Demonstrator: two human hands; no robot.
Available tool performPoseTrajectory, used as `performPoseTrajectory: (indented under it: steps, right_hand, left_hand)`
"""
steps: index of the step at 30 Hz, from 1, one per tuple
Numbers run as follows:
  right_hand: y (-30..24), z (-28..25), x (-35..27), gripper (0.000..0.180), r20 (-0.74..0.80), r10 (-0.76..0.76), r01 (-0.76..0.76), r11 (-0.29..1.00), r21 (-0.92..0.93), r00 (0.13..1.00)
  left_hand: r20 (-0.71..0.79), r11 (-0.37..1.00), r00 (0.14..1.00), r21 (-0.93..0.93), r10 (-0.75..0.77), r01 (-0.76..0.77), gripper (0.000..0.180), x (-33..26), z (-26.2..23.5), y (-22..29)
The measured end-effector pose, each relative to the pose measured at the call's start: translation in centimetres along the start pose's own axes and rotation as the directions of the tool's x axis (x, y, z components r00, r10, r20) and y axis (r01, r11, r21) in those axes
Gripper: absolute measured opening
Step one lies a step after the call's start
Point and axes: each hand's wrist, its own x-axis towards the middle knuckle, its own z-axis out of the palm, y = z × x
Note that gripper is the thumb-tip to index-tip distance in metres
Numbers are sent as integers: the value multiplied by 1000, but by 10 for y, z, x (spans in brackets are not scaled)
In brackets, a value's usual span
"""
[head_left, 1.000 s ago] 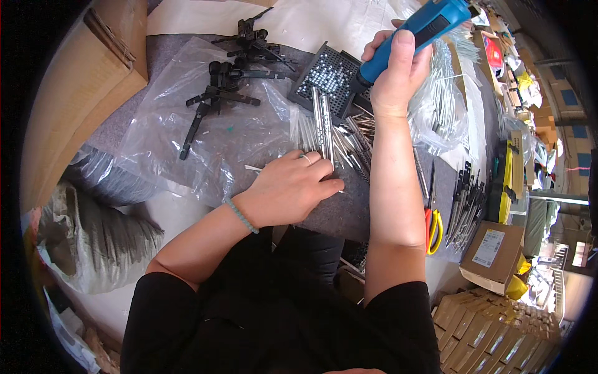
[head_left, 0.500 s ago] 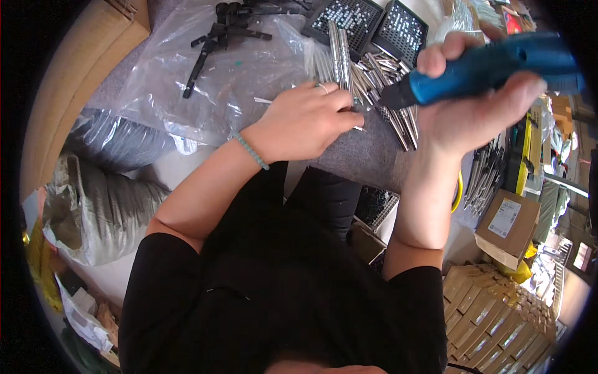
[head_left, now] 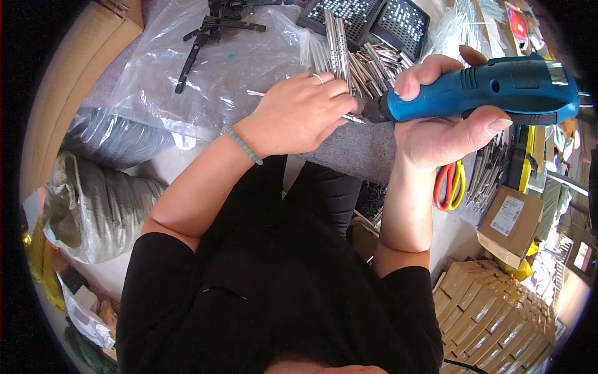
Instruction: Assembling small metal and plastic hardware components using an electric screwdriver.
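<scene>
A blue electric screwdriver (head_left: 479,93) with a dark nose lies across my right hand (head_left: 430,134), its fingers curled around the front end and the thumb stretched along the near side. The nose points left, close to the fingers of my left hand (head_left: 305,115). My left hand is closed, palm down, over a thin metal rod (head_left: 355,118), whose pointed end shows beside the fingertips. Just beyond the left fingers lie long shiny metal tubes (head_left: 336,50). Whether those fingers also touch the tubes is hidden. Several loose metal tubes (head_left: 374,71) are heaped behind the screwdriver's nose.
Two black perforated trays (head_left: 402,28) with small bright parts stand at the back. Black brackets (head_left: 199,47) lie on clear plastic sheeting (head_left: 149,75) at left. Scissors with red and yellow handles (head_left: 458,187), a carton (head_left: 507,224) and stacked cardboard (head_left: 492,305) are at right.
The screwdriver and my right hand have come nearer and to the left, bringing the nose up to my left fingers. The scissors now show fully. My left hand has shifted slightly left.
</scene>
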Motion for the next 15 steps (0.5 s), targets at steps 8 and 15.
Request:
performPoseTrajectory:
  steps: [8, 15]
  right_hand:
    - [5, -1, 1, 83, 24, -29, 28, 999, 44, 999]
    - [3, -1, 0, 87, 39, 16, -14, 999, -49, 999]
  left_hand:
    - [13, 1000, 1000, 1, 3, -3, 16, 0, 0, -2]
    - [8, 1000, 1000, -11, 6, -6, 12, 0, 0, -3]
